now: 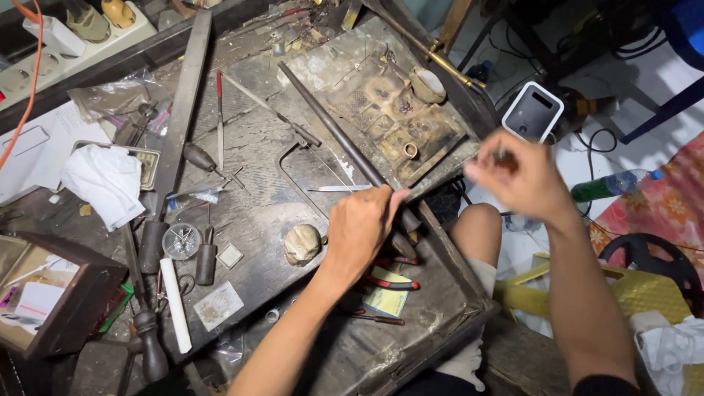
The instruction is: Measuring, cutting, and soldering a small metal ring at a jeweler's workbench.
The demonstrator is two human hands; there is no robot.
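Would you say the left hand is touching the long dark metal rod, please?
Touching: the head view shows the left hand closed around the lower end of the long dark metal rod.

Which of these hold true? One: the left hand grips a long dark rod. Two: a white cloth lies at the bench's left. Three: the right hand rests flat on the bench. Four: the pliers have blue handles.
1. True: the left hand holds the long dark rod.
2. True: the white cloth lies there.
3. False: the right hand is raised beyond the bench edge, blurred, pinching something small.
4. False: the pliers have red handles.
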